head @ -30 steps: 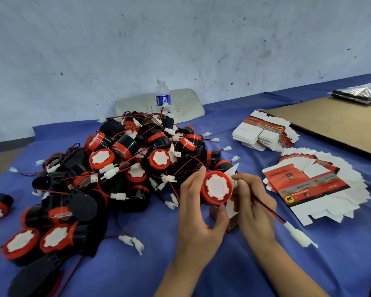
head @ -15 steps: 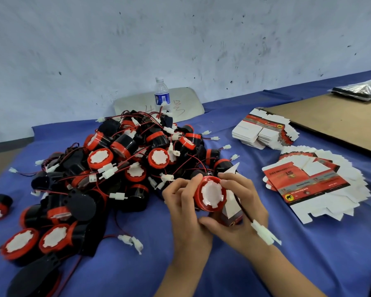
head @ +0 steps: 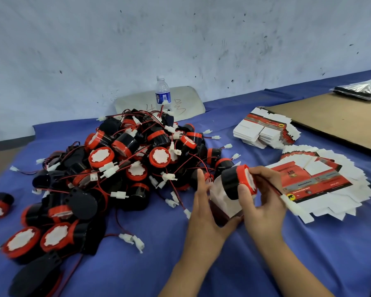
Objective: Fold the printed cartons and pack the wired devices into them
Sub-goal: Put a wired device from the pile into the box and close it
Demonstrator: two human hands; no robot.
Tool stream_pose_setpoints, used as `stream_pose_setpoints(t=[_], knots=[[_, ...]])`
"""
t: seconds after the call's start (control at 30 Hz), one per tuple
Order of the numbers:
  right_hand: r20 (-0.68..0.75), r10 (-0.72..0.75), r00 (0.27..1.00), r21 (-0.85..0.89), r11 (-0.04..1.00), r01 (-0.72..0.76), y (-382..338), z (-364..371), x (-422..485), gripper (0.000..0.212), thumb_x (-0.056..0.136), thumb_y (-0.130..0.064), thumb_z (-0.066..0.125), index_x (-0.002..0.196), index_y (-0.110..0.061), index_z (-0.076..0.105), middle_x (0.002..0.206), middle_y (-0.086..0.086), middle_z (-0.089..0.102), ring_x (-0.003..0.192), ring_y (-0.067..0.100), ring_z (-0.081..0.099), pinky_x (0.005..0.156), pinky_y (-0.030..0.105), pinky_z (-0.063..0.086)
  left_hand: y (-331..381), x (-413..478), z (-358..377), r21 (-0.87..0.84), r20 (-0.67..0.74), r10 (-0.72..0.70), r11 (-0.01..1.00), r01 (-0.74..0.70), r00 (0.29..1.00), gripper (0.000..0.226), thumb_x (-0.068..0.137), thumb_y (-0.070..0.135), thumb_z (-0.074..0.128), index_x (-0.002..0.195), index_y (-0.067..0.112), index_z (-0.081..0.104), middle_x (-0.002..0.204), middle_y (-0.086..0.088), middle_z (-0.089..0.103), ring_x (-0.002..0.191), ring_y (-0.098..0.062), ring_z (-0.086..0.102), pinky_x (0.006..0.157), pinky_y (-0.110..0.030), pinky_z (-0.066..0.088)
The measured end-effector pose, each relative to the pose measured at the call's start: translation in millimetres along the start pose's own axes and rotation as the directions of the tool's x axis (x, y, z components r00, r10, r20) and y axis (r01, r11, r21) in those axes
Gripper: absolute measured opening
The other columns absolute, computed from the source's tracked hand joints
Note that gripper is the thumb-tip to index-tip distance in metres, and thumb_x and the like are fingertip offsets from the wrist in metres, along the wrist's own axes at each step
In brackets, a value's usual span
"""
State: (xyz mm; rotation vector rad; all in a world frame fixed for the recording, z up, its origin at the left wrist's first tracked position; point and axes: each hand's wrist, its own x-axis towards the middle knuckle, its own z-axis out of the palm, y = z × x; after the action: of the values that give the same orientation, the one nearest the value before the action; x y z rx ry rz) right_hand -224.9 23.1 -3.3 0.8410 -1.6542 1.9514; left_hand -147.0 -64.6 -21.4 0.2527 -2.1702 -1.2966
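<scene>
PACKING BENCH, head cam: A person's right hand (head: 263, 211) gripped a black device (head: 231, 183) w/ a red cap, thumb on the cap's white face, fingers curled over the top. The device lay tilted, cap toward 3 o'clock, black end at the open mouth of a small carton (head: 222, 200). How far in it sat couldn't be told. The left hand (head: 204, 213) held that carton from 9 o'clock, thumb under its red bottom edge, fingers up along the far side. The device's red-and-black wire (head: 273, 188) ran across the right hand to a white plug (head: 292, 205) at 4 o'clock.

At 9 to 10 o'clock of the hands, a heap (head: 126, 163) of like devices, wires tangled, spread over the blue cloth (head: 266, 264). At 3 o'clock lay a fan of flat cartons (head: 330, 189), printed side up. At 1 o'clock sat a second stack (head: 263, 133), just beside a cardboard sheet (head: 341, 118) w/ a plastic bag (head: 362, 88) at its far end. At 12 o'clock, behind the heap, a water bottle (head: 163, 93) stood upright in front of a pale board (head: 189, 99) by the wall.
</scene>
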Motion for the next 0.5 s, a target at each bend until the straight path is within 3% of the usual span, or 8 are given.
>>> stream_pose_setpoints(t=[0.07,0.13,0.33,0.4,0.5], knots=[[0.047,0.037,0.998,-0.065,0.997,-0.034,0,2,1,0.025,0.074,-0.030,0.061,0.099,-0.027,0.055,0.095,-0.011,0.060,0.089,0.006,0.060,0.081,0.011,0.043,-6,0,2,0.004,0.008,-0.041,0.999,0.041,0.999,0.114,0.072,0.042,0.079,0.141,0.057,-0.011,0.130,0.013,0.057,0.117,-0.002,0.056,0.090,-0.011,0.046],[0.095,0.075,0.993,-0.179,0.982,-0.057,0,4,1,0.028,0.071,-0.026,0.067,0.096,-0.029,0.055,0.095,-0.004,0.061,0.089,0.006,0.058,0.078,0.008,0.041,-7,1,1,0.010,-0.019,-0.080,0.997,0.080,0.997,0.112,0.067,0.052,0.074,0.139,0.060,-0.011,0.130,0.013,0.058,0.115,-0.003,0.058,0.092,-0.016,0.048],[0.304,0.160,0.939,-0.413,0.911,-0.021,6,5,1,0.025,0.071,-0.014,0.080,0.090,-0.018,0.064,0.097,-0.015,0.056,0.084,0.006,0.059,0.066,0.014,0.045,-11,2,-2,0.058,-0.074,-0.058,0.996,0.063,0.996,0.114,0.078,0.025,0.080,0.133,0.068,-0.010,0.138,0.003,0.053,0.120,-0.013,0.055,0.096,-0.033,0.049],[0.354,0.170,0.920,-0.430,0.903,-0.001,7,5,2,0.013,0.075,-0.017,0.076,0.085,-0.019,0.068,0.099,-0.019,0.051,0.084,0.003,0.057,0.059,0.014,0.044,-10,2,-2,0.072,-0.076,-0.049,0.996,0.054,0.996,0.113,0.078,0.024,0.079,0.132,0.069,-0.009,0.139,0.004,0.051,0.124,-0.012,0.052,0.098,-0.033,0.047],[0.397,0.190,0.898,-0.464,0.885,0.018,10,5,3,0.005,0.080,-0.012,0.069,0.078,-0.017,0.067,0.096,-0.015,0.057,0.078,0.008,0.058,0.060,0.026,0.048,-10,1,-2,0.084,-0.083,-0.046,0.995,0.053,0.995,0.109,0.080,0.023,0.077,0.133,0.072,-0.004,0.136,0.012,0.051,0.120,0.001,0.050,0.096,-0.019,0.045]])
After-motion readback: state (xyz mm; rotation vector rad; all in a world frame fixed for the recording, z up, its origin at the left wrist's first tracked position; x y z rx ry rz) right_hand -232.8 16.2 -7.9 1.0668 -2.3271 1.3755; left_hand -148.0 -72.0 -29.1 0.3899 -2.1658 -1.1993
